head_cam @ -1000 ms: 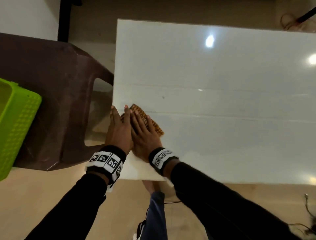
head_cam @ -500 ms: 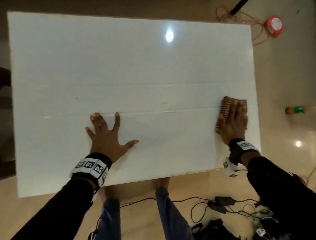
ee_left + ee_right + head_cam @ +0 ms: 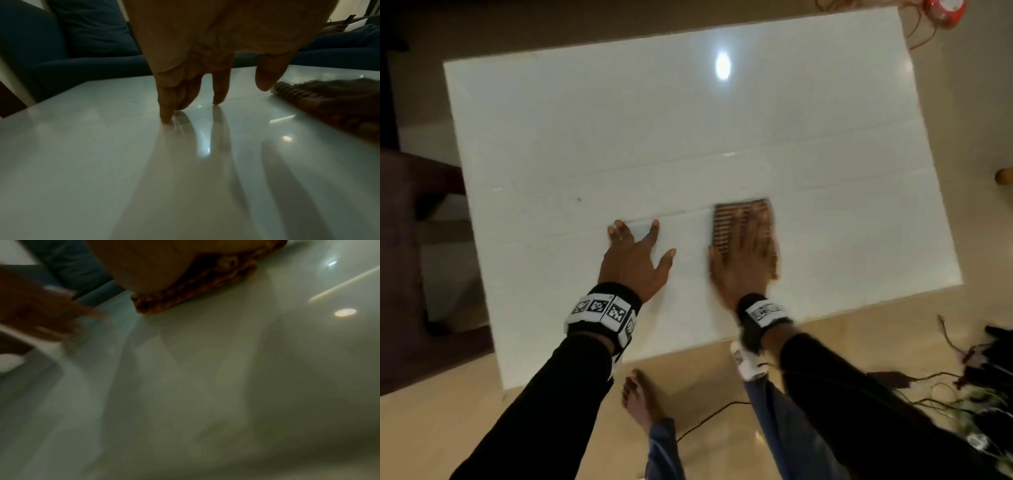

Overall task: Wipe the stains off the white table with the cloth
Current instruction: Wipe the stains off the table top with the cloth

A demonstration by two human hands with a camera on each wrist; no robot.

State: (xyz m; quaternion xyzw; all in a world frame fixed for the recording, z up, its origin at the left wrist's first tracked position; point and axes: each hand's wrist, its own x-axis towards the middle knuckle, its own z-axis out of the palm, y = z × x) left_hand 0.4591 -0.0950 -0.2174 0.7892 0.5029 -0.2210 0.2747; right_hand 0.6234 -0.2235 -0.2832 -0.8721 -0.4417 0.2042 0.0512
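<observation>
A brown ribbed cloth (image 3: 726,222) lies flat on the glossy white table (image 3: 654,137), right of the middle near the front edge. My right hand (image 3: 743,253) presses down on it with straight fingers; the cloth (image 3: 197,283) shows under my palm in the right wrist view. My left hand (image 3: 633,257) is spread flat on the bare table just to the left, fingertips (image 3: 166,120) touching the surface. The cloth (image 3: 320,100) lies to its right. A small dark speck (image 3: 579,199) marks the table at the left.
A dark brown chair (image 3: 410,240) stands off the table's left edge. A red round object (image 3: 941,10) with cords lies on the floor at the far right. Tangled cables (image 3: 969,387) lie on the floor at the near right. A dark blue sofa (image 3: 82,48) is behind the table.
My right hand has slid the cloth leftward from the table's right edge toward the middle. My left hand stays flat on the table. The head view has shifted.
</observation>
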